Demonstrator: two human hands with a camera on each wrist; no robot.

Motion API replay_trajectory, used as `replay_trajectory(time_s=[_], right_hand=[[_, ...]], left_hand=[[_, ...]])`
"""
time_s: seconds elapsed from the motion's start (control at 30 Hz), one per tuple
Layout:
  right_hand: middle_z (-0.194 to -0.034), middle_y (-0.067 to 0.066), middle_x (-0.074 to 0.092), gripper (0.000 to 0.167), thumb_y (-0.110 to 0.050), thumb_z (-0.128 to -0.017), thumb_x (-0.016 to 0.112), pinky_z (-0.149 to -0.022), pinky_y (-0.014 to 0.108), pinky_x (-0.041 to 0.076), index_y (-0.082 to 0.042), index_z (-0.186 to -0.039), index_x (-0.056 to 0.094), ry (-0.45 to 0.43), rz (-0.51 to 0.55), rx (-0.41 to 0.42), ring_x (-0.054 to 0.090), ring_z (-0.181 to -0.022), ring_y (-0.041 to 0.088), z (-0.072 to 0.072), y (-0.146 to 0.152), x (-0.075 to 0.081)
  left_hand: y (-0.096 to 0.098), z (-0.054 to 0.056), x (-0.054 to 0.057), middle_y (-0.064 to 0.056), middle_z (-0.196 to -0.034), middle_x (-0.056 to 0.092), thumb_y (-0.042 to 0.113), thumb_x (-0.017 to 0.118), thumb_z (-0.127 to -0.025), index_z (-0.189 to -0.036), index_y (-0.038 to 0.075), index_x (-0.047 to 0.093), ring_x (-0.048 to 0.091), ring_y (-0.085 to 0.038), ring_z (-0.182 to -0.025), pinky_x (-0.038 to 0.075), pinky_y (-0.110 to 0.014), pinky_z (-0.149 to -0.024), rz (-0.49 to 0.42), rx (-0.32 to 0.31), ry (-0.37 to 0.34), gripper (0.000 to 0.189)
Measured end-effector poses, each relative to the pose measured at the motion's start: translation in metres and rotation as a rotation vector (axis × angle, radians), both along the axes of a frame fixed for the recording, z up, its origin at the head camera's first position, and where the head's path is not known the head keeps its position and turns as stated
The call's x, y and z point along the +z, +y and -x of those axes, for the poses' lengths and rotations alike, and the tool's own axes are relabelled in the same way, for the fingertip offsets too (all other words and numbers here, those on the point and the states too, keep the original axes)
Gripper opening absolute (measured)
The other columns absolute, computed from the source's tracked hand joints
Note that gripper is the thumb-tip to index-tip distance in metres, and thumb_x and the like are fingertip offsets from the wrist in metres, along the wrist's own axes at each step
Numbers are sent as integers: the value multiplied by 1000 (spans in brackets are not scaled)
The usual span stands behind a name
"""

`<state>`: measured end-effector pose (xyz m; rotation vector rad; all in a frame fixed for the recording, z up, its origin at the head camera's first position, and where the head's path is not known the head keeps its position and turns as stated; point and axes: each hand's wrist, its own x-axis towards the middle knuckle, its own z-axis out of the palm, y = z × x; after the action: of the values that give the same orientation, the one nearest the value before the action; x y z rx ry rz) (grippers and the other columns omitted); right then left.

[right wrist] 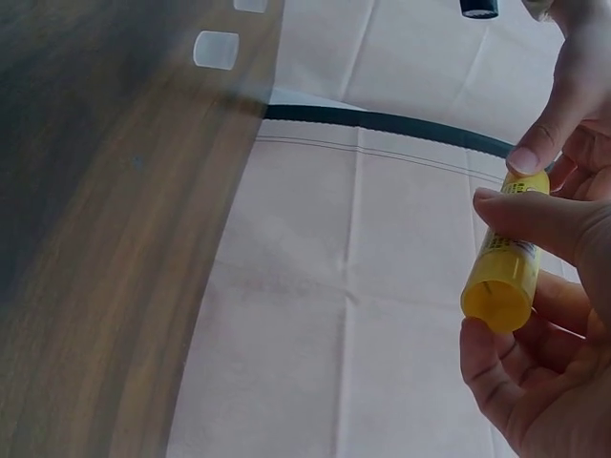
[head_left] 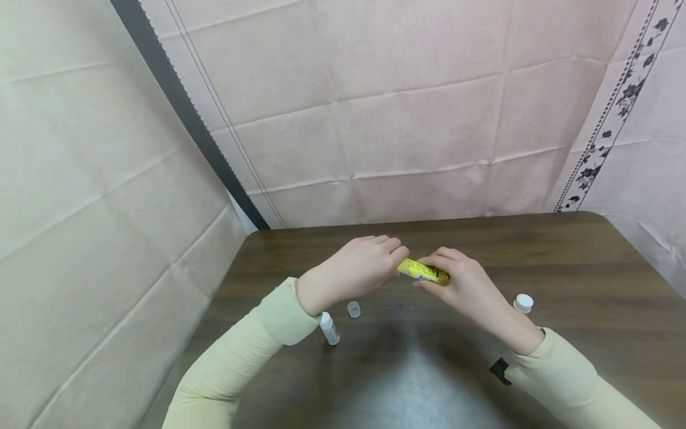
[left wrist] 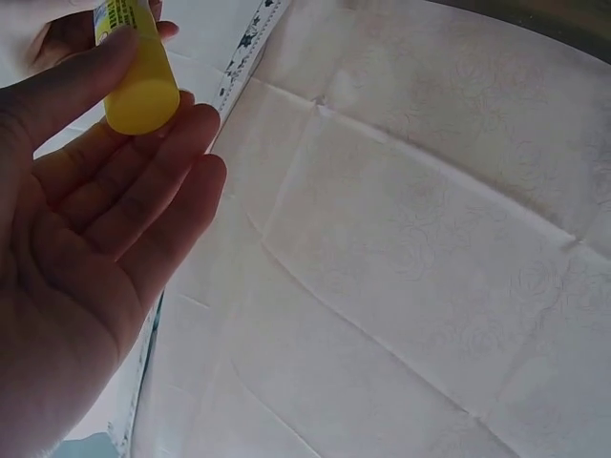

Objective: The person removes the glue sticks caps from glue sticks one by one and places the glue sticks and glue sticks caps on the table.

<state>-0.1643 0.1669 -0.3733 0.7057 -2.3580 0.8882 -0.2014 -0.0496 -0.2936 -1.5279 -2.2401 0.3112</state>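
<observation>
A yellow glue stick (head_left: 420, 271) with a printed label is held level above the brown table (head_left: 579, 262), between both hands. My left hand (head_left: 390, 255) pinches its left end between thumb and nearly straight fingers; the left wrist view shows that plain yellow end (left wrist: 141, 88) against my fingertips (left wrist: 196, 129). My right hand (head_left: 449, 269) curls round the other half of the stick. In the right wrist view the stick (right wrist: 501, 277) sits in my right fingers (right wrist: 535, 215), its flat base facing the camera.
A small white tube (head_left: 329, 328) and a clear cap (head_left: 353, 308) lie on the table under my left wrist. A white-capped tube (head_left: 523, 302) stands to the right of my right hand. Pale fabric walls (head_left: 418, 125) close in the back and left.
</observation>
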Motion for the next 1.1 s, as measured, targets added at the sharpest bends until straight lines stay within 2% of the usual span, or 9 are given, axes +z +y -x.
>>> replay_trajectory(time_s=[0.17, 0.3, 0.5, 0.7, 0.83, 0.9, 0.97, 1.1], right_hand=[[-92, -7, 64, 31, -9, -77, 88, -64, 27, 48, -9, -105, 75, -41, -4, 12, 54, -76, 9, 1, -1, -3], [-92, -7, 64, 31, -10, -78, 88, -65, 28, 48, -9, -105, 75, -55, -11, 13, 54, -77, 10, 1, -2, -5], [-92, -6, 64, 32, -10, -77, 89, -65, 29, 49, -8, -105, 75, -35, -15, 16, 54, -78, 10, 2, -3, -6], [-93, -6, 64, 33, -8, -75, 90, -65, 29, 49, -7, -104, 75, 9, -11, 4, 53, -80, 10, 2, -4, -8], [-94, -6, 65, 35, -4, -73, 90, -66, 29, 49, -7, -104, 75, 50, -5, 8, 53, -82, 10, 2, -5, -10], [-94, -6, 65, 36, -3, -72, 90, -66, 29, 49, -7, -104, 75, 64, -3, 12, 53, -83, 9, 2, -5, -10], [-95, -7, 65, 36, -2, -71, 90, -66, 29, 49, -8, -103, 75, 75, -6, 15, 53, -84, 9, 3, -5, -11], [-97, -4, 66, 37, 0, -70, 91, -69, 32, 51, -6, -102, 75, 113, -30, 12, 55, -87, 12, 4, -3, -11]], left_hand=[[-3, 0, 0, 2, -95, 64, 20, 81, -87, -105, 10, 67, 61, -13, -82, 52, -23, -71, 10, 17, -41, 25], [-4, 1, 0, 2, -93, 63, 20, 80, -88, -104, 9, 66, 60, -13, -82, 52, -23, -68, 25, 12, -40, 23], [-5, 2, -1, 1, -92, 62, 18, 78, -90, -103, 9, 66, 59, -13, -82, 52, -21, -66, 45, 1, -11, 20], [-6, 4, 0, 1, -97, 64, 20, 78, -91, -107, 9, 67, 61, -13, -86, 53, -22, -68, 51, 16, -54, 22], [-7, 6, 0, 1, -97, 65, 23, 75, -94, -108, 9, 68, 61, -12, -85, 53, -22, -72, 72, 39, -114, 22], [-8, 8, 1, 2, -97, 65, 24, 73, -95, -109, 9, 67, 60, -12, -84, 52, -23, -73, 75, 54, -167, 21], [-8, 9, 1, 2, -97, 65, 25, 70, -97, -109, 9, 67, 59, -11, -83, 52, -24, -74, 70, 66, -235, 20], [-10, 15, 0, 5, -91, 62, 25, 66, -100, -105, 10, 66, 54, -9, -75, 48, -23, -70, 42, 84, -427, 15]])
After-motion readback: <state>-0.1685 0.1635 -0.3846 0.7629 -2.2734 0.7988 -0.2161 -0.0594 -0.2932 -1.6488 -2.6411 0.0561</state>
